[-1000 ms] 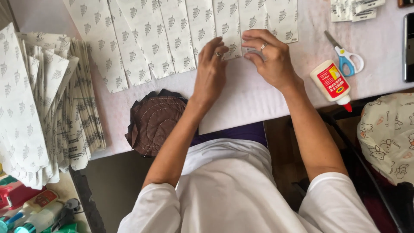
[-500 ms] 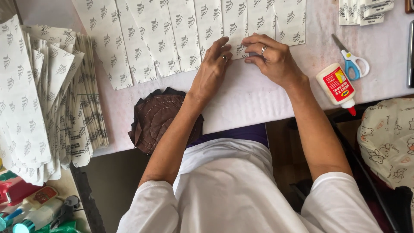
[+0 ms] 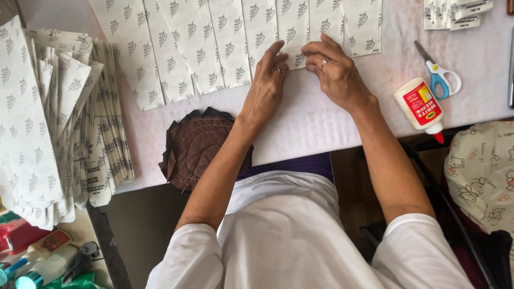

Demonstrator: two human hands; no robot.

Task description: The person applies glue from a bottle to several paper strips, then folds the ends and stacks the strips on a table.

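A row of white paper pieces [image 3: 214, 48] printed with small grey leaf marks lies fanned across the far side of the table. My left hand [image 3: 267, 80] and my right hand [image 3: 337, 72] meet at the lower edge of one of these pieces [image 3: 296, 32], fingertips pinching and pressing it. Each hand wears a ring. Under my wrists lies a plain white sheet [image 3: 310, 126] that reaches the near table edge.
A white glue bottle with a red tip [image 3: 420, 107] and blue-handled scissors [image 3: 441, 75] lie to the right. A brown quilted cloth pad [image 3: 195, 147] sits left of my left arm. A big pile of printed paper bags [image 3: 53, 118] fills the left side. Patterned fabric [image 3: 482, 171] is at the right edge.
Both hands stay at the same paper piece, fingertips shifting a little along its edge. The view has drifted slightly.
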